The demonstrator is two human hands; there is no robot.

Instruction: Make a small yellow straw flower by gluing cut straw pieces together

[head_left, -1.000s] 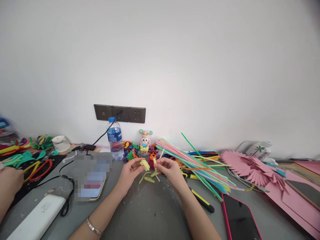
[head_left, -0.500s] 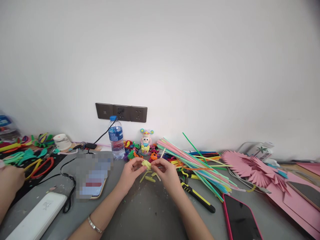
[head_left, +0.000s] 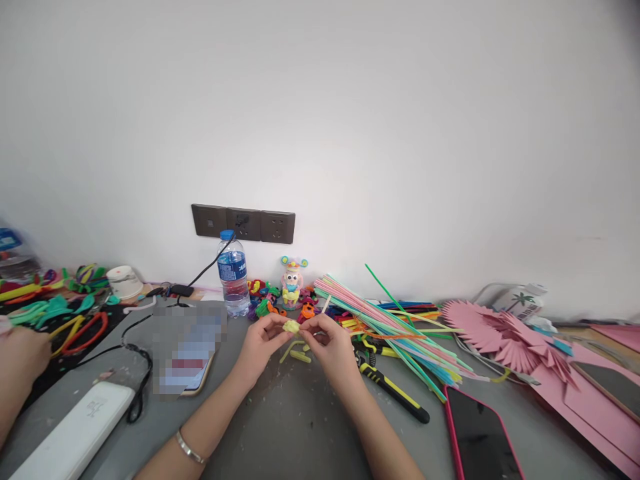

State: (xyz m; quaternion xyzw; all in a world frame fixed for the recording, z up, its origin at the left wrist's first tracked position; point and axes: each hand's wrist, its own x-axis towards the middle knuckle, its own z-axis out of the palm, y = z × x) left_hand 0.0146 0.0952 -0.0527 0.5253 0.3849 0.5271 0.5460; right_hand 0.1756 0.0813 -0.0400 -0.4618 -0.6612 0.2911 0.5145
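Observation:
Between the fingertips of both hands is a small, bunched pale yellow pipe cleaner piece [head_left: 291, 326]. My left hand [head_left: 265, 341] pinches it from the left, and my right hand [head_left: 327, 341] grips its right side. Just under the hands, several yellow-green pipe cleaner pieces [head_left: 300, 357] lie on the grey table mat [head_left: 300, 427]. A short pale stick [head_left: 327, 305] shows beyond the right hand; whether they touch I cannot tell. Black-and-yellow pliers [head_left: 395, 393] rest right of my right wrist.
A water bottle [head_left: 233, 277] and a small monkey-like figurine [head_left: 291, 283] stand near the wall. Long coloured pipe cleaners [head_left: 390, 327] lie at right, near a pink-cased phone [head_left: 483, 437]. Another person's hand [head_left: 23, 357] is at far left, by red-and-yellow scissors [head_left: 87, 333].
Both hands have shifted very slightly, and the yellow piece looks turned and flatter between the fingertips. The display of the white power bank now shows digits.

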